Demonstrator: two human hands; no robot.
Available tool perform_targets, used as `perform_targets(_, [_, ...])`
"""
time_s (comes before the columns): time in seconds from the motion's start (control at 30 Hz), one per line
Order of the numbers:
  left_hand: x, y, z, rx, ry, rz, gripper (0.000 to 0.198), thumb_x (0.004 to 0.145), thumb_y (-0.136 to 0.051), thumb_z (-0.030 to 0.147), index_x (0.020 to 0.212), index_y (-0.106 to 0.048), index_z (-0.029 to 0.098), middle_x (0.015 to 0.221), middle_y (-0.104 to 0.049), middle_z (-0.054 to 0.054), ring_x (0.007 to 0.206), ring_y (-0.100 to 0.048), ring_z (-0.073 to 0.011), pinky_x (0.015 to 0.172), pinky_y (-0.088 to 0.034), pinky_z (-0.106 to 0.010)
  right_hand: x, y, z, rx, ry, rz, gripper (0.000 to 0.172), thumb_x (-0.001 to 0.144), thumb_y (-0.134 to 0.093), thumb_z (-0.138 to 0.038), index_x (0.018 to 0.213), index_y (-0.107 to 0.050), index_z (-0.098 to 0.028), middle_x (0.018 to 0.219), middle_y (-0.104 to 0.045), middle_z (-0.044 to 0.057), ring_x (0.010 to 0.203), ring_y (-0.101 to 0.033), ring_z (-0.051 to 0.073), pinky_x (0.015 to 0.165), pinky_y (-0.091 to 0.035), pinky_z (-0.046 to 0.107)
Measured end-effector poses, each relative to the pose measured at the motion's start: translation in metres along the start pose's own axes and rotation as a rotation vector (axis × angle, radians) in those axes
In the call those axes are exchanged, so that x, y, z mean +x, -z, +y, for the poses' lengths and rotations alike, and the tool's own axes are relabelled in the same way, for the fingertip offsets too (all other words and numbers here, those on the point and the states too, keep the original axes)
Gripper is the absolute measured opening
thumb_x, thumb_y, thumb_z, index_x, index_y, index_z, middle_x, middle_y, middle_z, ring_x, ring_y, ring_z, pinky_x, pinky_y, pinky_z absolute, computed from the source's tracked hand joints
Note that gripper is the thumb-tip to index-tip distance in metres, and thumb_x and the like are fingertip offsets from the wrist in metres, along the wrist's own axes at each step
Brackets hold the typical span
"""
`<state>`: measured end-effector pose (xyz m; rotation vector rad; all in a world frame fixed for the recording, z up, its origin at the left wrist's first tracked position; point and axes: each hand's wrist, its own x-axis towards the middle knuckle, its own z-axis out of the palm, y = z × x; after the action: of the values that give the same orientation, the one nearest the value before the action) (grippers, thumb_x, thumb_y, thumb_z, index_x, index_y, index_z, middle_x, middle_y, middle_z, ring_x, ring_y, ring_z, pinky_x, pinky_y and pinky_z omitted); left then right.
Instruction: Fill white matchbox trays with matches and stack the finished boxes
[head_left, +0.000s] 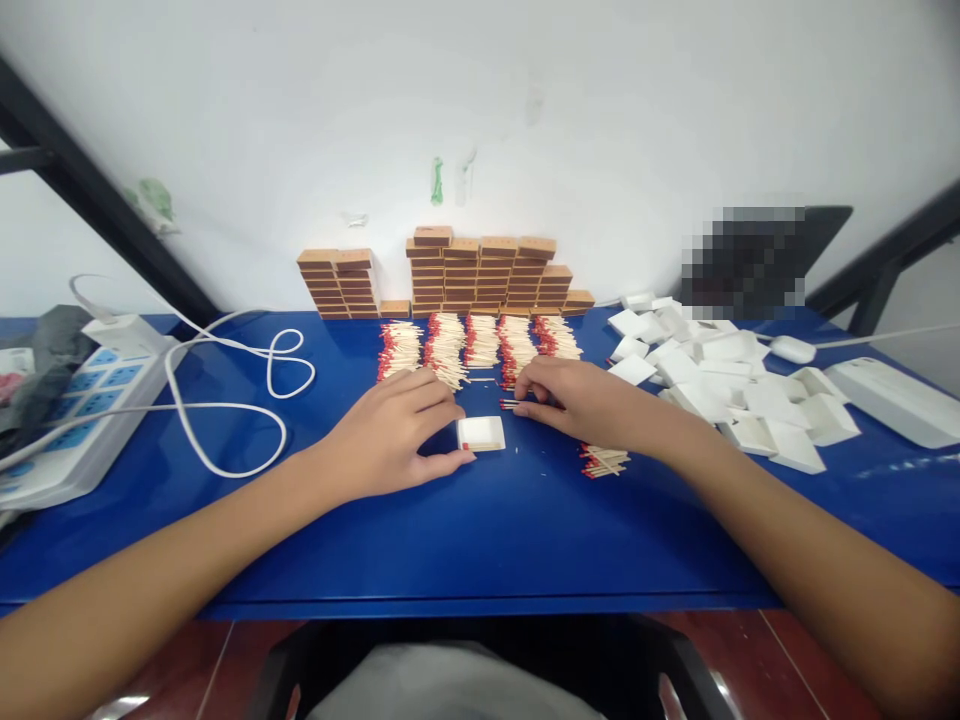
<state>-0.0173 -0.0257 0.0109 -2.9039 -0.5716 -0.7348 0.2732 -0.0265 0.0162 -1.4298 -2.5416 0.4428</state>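
A small white matchbox tray point(491, 432) lies on the blue table, with a few matches point(484, 447) along its near side. My left hand point(397, 430) is at the tray's left end, its thumb and index finger bracketing the near and far corners. Just beyond the tray's right side, my right hand point(577, 400) pinches several red-tipped matches point(513, 405) between thumb and fingers. Behind both hands, heaps of matches point(446, 345) stand in a row. Another small pile of matches point(604, 460) lies below my right wrist.
Stacked brown matchboxes point(480, 275) line the wall. At the right, many white trays point(739, 375) lie heaped beside a white device point(900, 400) and a dark blurred screen point(757, 265). A power strip point(90, 410) and looping white cable point(176, 395) occupy the left.
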Motion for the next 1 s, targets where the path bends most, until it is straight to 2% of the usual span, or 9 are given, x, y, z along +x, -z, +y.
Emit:
perform_targets(0.33, [0.0000,-0.0010,-0.0012,0.007,-0.018,0.019,0.027,0.103,-0.070,0.041,0.106,-0.074,0.015,0.095,-0.073,-0.008,0.090,-0.066,-0.0228,0.084,-0.054,-0.038,0.0001,-0.0030,-0.0058,-0.050,-0.034,-0.033,0.018,0.107,-0.054,-0.027,0.092,-0.061,-0.021,0.103,-0.073,0.010,0.092,-0.066,0.024,0.078,-0.045,0.035])
perform_targets(0.53, [0.0006,-0.0003,-0.0012,0.010,-0.020,0.023,0.026,0.103,-0.069,0.041,0.106,-0.074,0.016,0.096,-0.074,-0.008,0.090,-0.066,-0.0226,0.083,-0.054,-0.037,-0.0024,0.0020,-0.0040,-0.034,-0.036,-0.018,0.020,0.108,-0.054,-0.033,0.094,-0.062,-0.021,0.103,-0.073,0.010,0.090,-0.066,0.024,0.077,-0.046,0.035])
perform_targets(0.67, [0.0000,-0.0010,-0.0014,0.017,-0.016,0.019,0.027,0.103,-0.069,0.043,0.106,-0.074,0.016,0.095,-0.074,-0.008,0.091,-0.066,-0.0228,0.084,-0.055,-0.038,-0.0033,0.0040,-0.0020,-0.031,-0.005,0.007,0.019,0.106,-0.055,-0.030,0.091,-0.062,-0.022,0.103,-0.073,0.010,0.090,-0.066,0.024,0.075,-0.046,0.035])
perform_targets(0.87, [-0.0002,-0.0006,-0.0010,0.021,-0.011,0.016,0.028,0.103,-0.069,0.043,0.106,-0.075,0.015,0.095,-0.074,-0.008,0.090,-0.065,-0.0227,0.083,-0.055,-0.038,-0.0034,0.0011,-0.0022,-0.039,-0.016,-0.044,0.021,0.108,-0.052,-0.034,0.094,-0.061,-0.022,0.104,-0.073,0.010,0.090,-0.066,0.024,0.077,-0.046,0.036])
perform_targets(1.0, [0.0000,-0.0001,-0.0009,0.022,-0.025,0.020,0.029,0.104,-0.069,0.043,0.106,-0.075,0.015,0.094,-0.073,-0.008,0.090,-0.065,-0.0228,0.083,-0.055,-0.038,-0.0046,0.0010,-0.0019,-0.057,-0.002,-0.029,0.019,0.108,-0.050,-0.031,0.095,-0.060,-0.022,0.106,-0.073,0.011,0.092,-0.066,0.025,0.078,-0.046,0.036])
